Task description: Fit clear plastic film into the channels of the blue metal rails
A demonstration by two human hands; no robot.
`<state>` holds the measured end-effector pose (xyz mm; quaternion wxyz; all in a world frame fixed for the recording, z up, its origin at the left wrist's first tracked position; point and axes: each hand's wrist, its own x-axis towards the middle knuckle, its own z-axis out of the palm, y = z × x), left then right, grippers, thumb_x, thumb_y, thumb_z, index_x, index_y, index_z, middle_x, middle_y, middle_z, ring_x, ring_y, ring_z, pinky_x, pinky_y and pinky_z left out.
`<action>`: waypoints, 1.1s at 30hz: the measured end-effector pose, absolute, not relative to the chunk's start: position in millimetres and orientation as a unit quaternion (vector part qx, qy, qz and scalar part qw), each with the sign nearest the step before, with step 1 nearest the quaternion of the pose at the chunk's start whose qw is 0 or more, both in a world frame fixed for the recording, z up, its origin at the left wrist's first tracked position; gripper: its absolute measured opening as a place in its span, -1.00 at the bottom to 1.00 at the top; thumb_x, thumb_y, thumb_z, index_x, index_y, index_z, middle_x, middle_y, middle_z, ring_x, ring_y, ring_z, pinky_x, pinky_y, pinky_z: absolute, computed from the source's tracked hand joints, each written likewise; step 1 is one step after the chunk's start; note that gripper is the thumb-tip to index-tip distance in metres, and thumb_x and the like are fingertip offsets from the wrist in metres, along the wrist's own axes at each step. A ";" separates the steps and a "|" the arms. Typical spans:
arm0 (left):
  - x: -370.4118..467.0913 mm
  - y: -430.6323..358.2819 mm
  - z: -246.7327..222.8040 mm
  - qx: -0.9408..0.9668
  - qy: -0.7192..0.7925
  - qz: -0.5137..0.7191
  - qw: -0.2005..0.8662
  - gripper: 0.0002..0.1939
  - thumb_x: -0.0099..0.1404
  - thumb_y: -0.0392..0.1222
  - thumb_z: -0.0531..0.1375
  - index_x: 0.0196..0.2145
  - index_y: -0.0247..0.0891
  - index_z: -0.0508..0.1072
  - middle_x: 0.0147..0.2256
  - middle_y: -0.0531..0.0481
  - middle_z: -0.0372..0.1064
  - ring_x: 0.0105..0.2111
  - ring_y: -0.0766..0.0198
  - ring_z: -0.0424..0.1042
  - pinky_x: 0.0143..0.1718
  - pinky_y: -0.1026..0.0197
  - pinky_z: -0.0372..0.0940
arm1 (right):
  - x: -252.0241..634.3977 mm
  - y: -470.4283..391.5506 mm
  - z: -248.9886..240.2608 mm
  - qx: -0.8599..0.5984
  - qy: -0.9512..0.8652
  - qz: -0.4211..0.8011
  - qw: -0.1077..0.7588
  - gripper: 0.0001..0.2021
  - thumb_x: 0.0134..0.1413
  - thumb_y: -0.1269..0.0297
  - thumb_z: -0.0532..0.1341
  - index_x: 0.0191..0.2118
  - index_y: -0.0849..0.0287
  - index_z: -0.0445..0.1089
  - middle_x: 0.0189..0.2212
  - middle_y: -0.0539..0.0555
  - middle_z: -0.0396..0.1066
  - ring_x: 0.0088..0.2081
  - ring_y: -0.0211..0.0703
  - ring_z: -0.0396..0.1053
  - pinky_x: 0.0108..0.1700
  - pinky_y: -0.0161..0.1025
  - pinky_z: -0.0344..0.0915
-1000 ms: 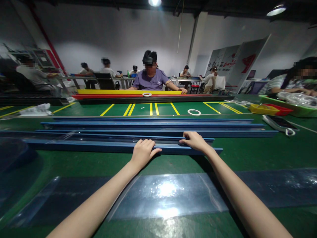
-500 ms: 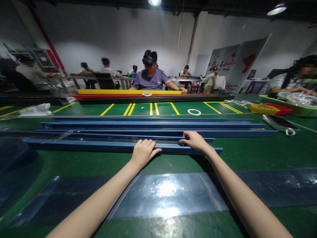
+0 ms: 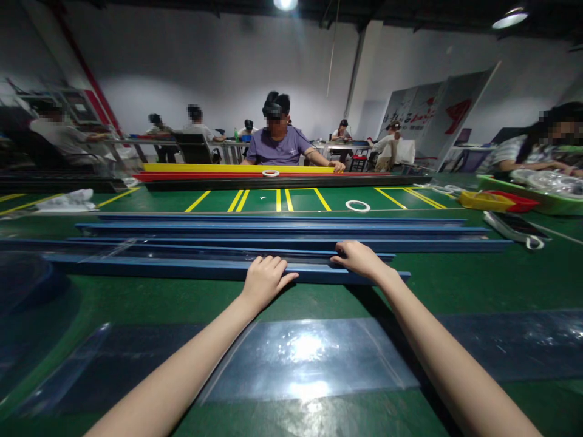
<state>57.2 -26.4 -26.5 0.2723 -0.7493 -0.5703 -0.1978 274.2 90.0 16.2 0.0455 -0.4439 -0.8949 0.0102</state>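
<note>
Green table (image 3: 455,285) lies bare between the clear plastic sheet (image 3: 305,358) and the nearest blue rail (image 3: 182,269). Left hand (image 3: 264,280) and right hand (image 3: 359,258), set apart, rest fingers curled over that rail's top edge.

A workshop hall with shared work tables

The room is large and bare, with grey walls, a dark ceiling and round overhead lamps (image 3: 509,18). A long green table (image 3: 478,285) marked with yellow lines (image 3: 282,199) carries stacks of long blue profiles (image 3: 282,230), with yellow and red profiles (image 3: 237,172) further back and rolls of tape (image 3: 357,206) lying loose. A person in a purple shirt (image 3: 279,145) sits opposite wearing a head-mounted device; more people sit at other tables behind, and a printed board (image 3: 428,112) leans against the wall.
</note>
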 end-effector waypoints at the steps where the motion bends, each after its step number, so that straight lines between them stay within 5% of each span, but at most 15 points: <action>1: 57.3 -26.5 -26.3 -0.749 -0.570 -0.198 0.273 -0.61 0.27 0.07 -0.05 -0.50 -0.27 0.32 -0.51 0.01 0.34 -0.46 0.26 0.27 -0.41 0.21 -0.04 | 272.6 87.3 18.7 -0.446 -0.894 0.001 0.039 -0.78 0.03 0.16 0.08 -0.38 0.20 0.35 -0.35 0.16 0.42 -0.31 -0.11 0.34 -0.40 -0.34 0.07; 10: 58.0 -26.4 -27.2 -0.748 -0.571 -0.204 0.271 -0.61 0.26 0.07 -0.04 -0.50 -0.27 0.32 -0.50 0.00 0.34 -0.44 0.26 0.27 -0.40 0.21 -0.02 | 237.4 60.3 15.5 -0.381 -0.908 0.046 0.166 -0.72 0.16 0.22 -0.05 -0.27 0.23 0.35 -0.31 0.14 0.39 -0.22 -0.21 0.30 -0.20 -0.35 0.13; 24: 56.5 -28.5 -24.9 -0.759 -0.549 -0.231 0.262 -0.70 0.28 -0.01 -0.03 -0.32 -0.28 0.35 -0.42 0.00 0.37 -0.40 0.26 0.30 -0.36 0.20 0.05 | 237.2 54.1 11.9 -0.373 -0.915 -0.068 0.134 -0.63 0.17 0.26 -0.13 -0.33 0.20 0.41 -0.38 0.13 0.44 -0.25 -0.15 0.34 -0.28 -0.31 0.15; 33: 56.6 -29.0 -23.4 -0.734 -0.566 -0.236 0.293 -0.69 0.27 -0.01 0.00 -0.31 -0.29 0.38 -0.43 -0.03 0.38 -0.39 0.24 0.30 -0.36 0.19 0.05 | 271.3 73.7 3.0 -0.363 -0.912 -0.070 0.177 -0.69 -0.03 0.37 -0.01 -0.25 0.24 0.44 -0.30 0.15 0.46 -0.25 -0.16 0.36 -0.19 -0.33 0.19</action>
